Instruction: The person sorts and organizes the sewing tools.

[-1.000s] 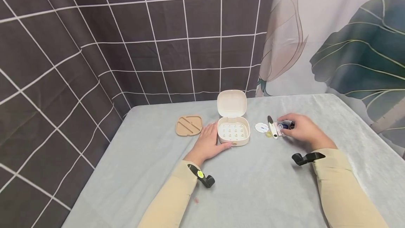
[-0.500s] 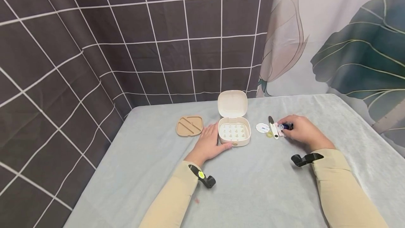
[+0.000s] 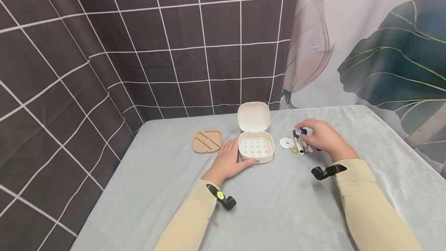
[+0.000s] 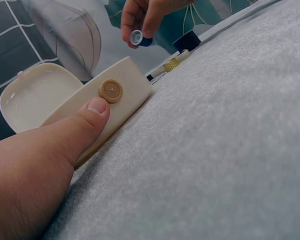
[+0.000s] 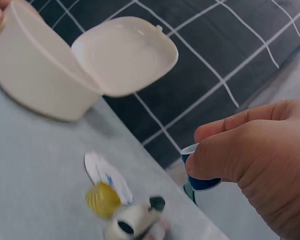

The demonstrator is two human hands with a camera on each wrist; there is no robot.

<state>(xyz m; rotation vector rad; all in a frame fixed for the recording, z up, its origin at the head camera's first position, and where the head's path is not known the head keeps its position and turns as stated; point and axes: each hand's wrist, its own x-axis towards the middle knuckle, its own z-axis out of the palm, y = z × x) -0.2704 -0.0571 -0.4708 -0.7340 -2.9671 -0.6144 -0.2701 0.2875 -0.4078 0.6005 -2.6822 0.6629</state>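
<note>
My left hand [image 3: 227, 160] rests against the left side of a cream box [image 3: 266, 158], its thumb on the front beside a button-shaped brown catch [image 4: 110, 91]. The box's lid [image 3: 253, 117] stands up, and rows of small pegs show inside. Raised over the table, my right hand [image 3: 322, 137] pinches a small dark blue thread spool [image 5: 202, 181] between thumb and fingers. Below that hand lie a white tool with a black end [image 3: 298, 146], a yellow thimble [image 4: 171, 64] and a white printed disc [image 3: 286, 143]. Part of the small-item group is hidden by the right hand.
Left of the box a tan divided tray [image 3: 207, 141] lies flat. A dark blue piece [image 4: 187, 41] sits on the table beyond the thimble. Grey cloth [image 3: 271, 208] covers the table, with a dark gridded curtain [image 3: 181, 65] behind it.
The right hand has lifted the blue spool off the table and moved it left, over the white tool. The left hand has stayed at the box.
</note>
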